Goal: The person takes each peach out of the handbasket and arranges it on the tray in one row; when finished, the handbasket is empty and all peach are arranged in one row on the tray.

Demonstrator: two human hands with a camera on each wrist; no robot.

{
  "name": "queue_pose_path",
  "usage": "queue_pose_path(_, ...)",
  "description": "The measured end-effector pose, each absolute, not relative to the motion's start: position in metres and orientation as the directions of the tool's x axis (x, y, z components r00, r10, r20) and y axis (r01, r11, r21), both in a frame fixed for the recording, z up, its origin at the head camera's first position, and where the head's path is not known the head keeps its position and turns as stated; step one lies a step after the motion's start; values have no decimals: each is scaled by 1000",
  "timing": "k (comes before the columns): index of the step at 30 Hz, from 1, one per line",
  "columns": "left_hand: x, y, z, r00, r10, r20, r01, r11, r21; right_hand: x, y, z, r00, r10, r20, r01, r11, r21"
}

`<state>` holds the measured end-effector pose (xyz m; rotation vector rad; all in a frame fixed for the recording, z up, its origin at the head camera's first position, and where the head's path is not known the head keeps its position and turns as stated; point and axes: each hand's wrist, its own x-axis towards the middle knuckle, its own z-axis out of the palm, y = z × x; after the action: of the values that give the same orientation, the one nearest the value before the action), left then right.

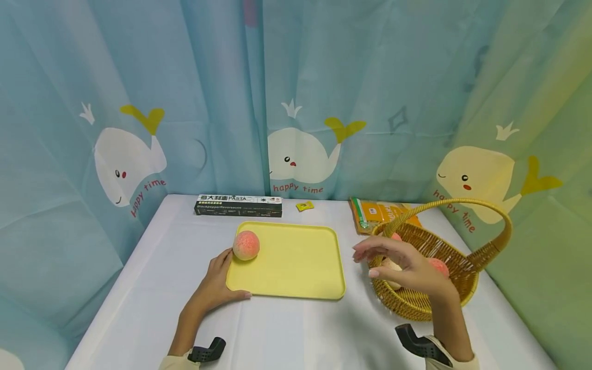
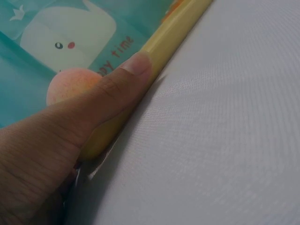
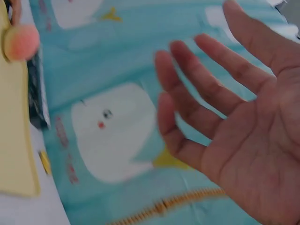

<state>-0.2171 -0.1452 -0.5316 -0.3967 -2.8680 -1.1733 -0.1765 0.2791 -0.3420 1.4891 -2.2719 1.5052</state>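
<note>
My left hand [image 1: 215, 288] grips the near left corner of a yellow tray [image 1: 291, 262], fingers along the left side and thumb on the front rim. The left wrist view shows that thumb [image 2: 117, 84] on the tray's edge [image 2: 178, 28]. One pink and cream peach [image 1: 246, 245] sits at the tray's left side, near the fingertips. Over the left part of a wicker basket [image 1: 400, 307] hovers my right hand [image 1: 413, 264], holding nothing, its fingers loosely bent in the right wrist view. Partly hidden by this hand, a few peaches [image 1: 438, 266] lie in the basket.
Behind the tray lie a black and white pasta box [image 1: 238, 205] and a small yellow packet [image 1: 304, 205]. An orange bag [image 1: 379, 210] lies behind the basket, whose tall arched handle [image 1: 501, 221] rises above it. A whale-print curtain [image 1: 222, 128] hangs around the table.
</note>
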Motion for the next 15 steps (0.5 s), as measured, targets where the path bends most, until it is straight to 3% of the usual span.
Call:
queue_pose_path(7,-218,-144,-531,-966,234,112,246,683,688,-164,324,-345,-600,-689,406,-652,128,-747)
queue_pose_path(12,-217,-145,-530,-967,228,116,244,682,690,-166,355,-354,-625,-669,402,-582,57,-811)
queue_pose_path(15,-217,-145,-530,-965,228,129,253,678,690,-170,370,-362,-679,-625,385,-540,70,-839)
